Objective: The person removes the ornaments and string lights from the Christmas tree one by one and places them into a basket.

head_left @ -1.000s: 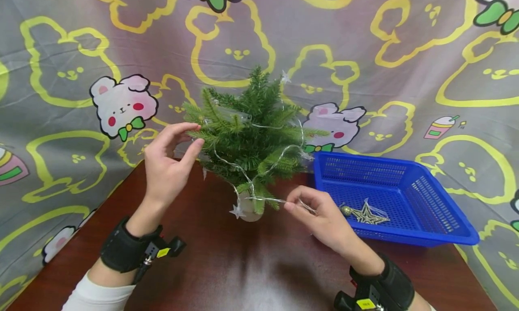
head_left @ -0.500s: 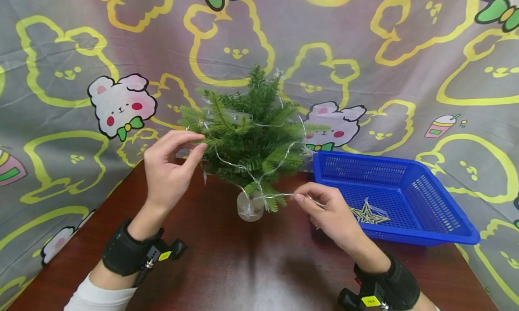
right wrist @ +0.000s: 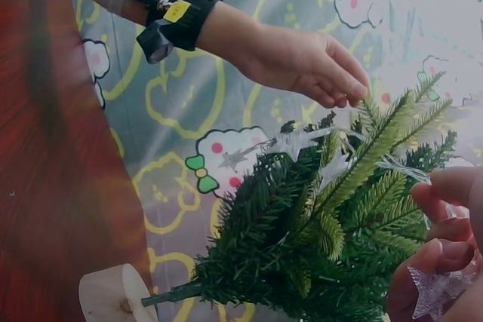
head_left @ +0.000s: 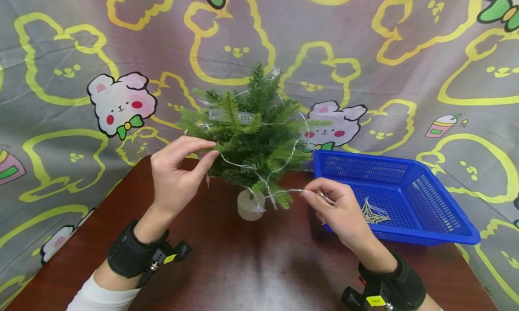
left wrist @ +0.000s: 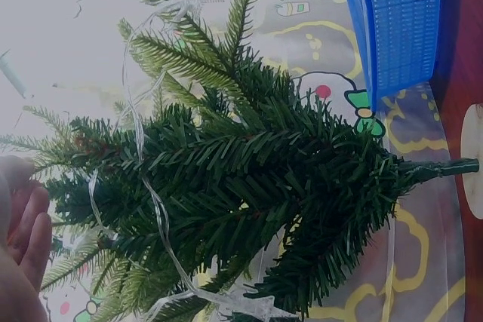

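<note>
A small artificial Christmas tree (head_left: 251, 130) stands on a round pale base (head_left: 250, 207), wound with clear string lights (head_left: 239, 166) carrying star-shaped pieces. At its left side my left hand (head_left: 178, 176) pinches the tip of a branch (right wrist: 368, 111) between thumb and fingers. Right of the tree, my right hand (head_left: 336, 212) grips the string lights, which run taut from a low front branch to its fingertips. A clear star (right wrist: 438, 292) hangs by that hand in the right wrist view. Among the upper branches sits a clear battery box (head_left: 229, 116).
To the right stands a blue plastic basket (head_left: 405, 166) holding gold star ornaments (head_left: 374, 213). My right hand overlaps its near left corner. A patterned cloth (head_left: 162, 40) hangs right behind the brown table (head_left: 227, 266).
Both hands have shifted to the right, the left also slightly down. The tree has turned a little, its battery box and front branches moving right. The light string stays in my right hand.
</note>
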The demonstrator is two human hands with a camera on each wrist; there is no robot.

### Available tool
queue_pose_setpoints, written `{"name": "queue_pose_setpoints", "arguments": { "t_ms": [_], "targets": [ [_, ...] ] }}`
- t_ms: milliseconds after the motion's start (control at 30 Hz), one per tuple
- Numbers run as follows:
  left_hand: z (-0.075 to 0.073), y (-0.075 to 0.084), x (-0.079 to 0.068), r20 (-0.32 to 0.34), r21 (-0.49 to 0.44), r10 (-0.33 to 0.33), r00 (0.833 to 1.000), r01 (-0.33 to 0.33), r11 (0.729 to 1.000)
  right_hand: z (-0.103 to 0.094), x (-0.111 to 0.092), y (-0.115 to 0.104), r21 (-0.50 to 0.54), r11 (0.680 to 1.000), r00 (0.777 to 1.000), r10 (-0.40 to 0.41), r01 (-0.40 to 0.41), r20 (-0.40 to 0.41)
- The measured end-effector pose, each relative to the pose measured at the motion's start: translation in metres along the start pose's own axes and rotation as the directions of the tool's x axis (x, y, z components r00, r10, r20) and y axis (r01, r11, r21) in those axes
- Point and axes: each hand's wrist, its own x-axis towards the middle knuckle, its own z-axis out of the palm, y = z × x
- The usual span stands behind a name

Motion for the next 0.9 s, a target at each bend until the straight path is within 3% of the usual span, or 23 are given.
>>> {"name": "queue_pose_setpoints", "arguments": {
  "t_ms": [167, 400, 667, 900],
  "targets": [
    [0.002, 0.003, 0.000, 0.004, -0.006, 0.045, 0.999, -0.045, 0.999, 0.001, -0.002, -0.003, 0.047, 0.996, 0.997, -0.074, 0.074, 0.000],
    [0.004, 0.007, 0.000, 0.028, -0.005, 0.077, 0.997, -0.077, 0.997, -0.002, -0.001, -0.005, 0.078, 0.990, 0.993, -0.119, 0.119, 0.001],
    [0.010, 0.013, -0.001, 0.073, 0.010, 0.094, 0.993, -0.095, 0.995, -0.002, -0.002, -0.008, 0.173, 0.964, 0.979, -0.194, 0.202, -0.065],
    [0.015, 0.019, -0.001, 0.099, 0.013, 0.112, 0.989, -0.113, 0.993, -0.003, -0.003, -0.011, 0.228, 0.943, 0.970, -0.239, 0.242, -0.041]
  ]
}}
